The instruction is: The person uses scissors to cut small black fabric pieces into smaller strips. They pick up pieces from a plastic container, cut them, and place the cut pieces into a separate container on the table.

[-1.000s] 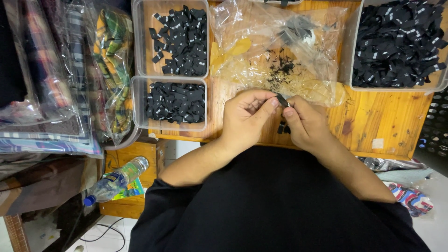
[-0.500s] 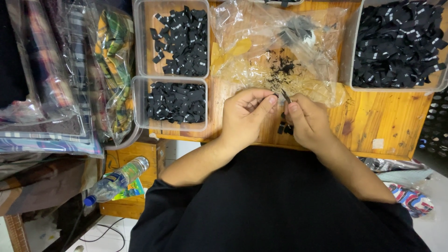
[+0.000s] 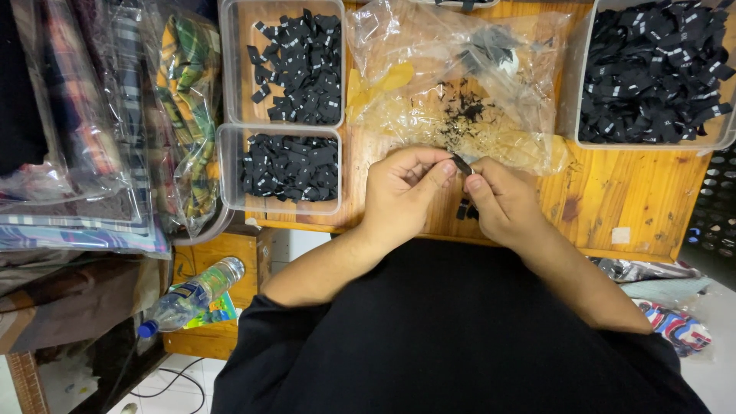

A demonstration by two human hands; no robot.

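Note:
My left hand (image 3: 404, 190) and my right hand (image 3: 502, 201) meet over the near edge of a wooden table (image 3: 613, 199). Both pinch one small black fabric label (image 3: 461, 164) between thumbs and fingertips. A couple of black labels (image 3: 465, 209) lie on the wood under my right hand. Just beyond the hands lies a crumpled clear plastic bag (image 3: 460, 84) with dark scraps on it.
Two clear trays of black labels stand on the left, a far tray (image 3: 295, 61) and a near tray (image 3: 284, 167). A large bin of black labels (image 3: 659, 73) is at the far right. Bagged folded fabrics (image 3: 92, 130) pile up left. A plastic bottle (image 3: 192, 295) lies below.
The hands have stayed in the same spot. The fingers have shifted slightly on the black label held between them.

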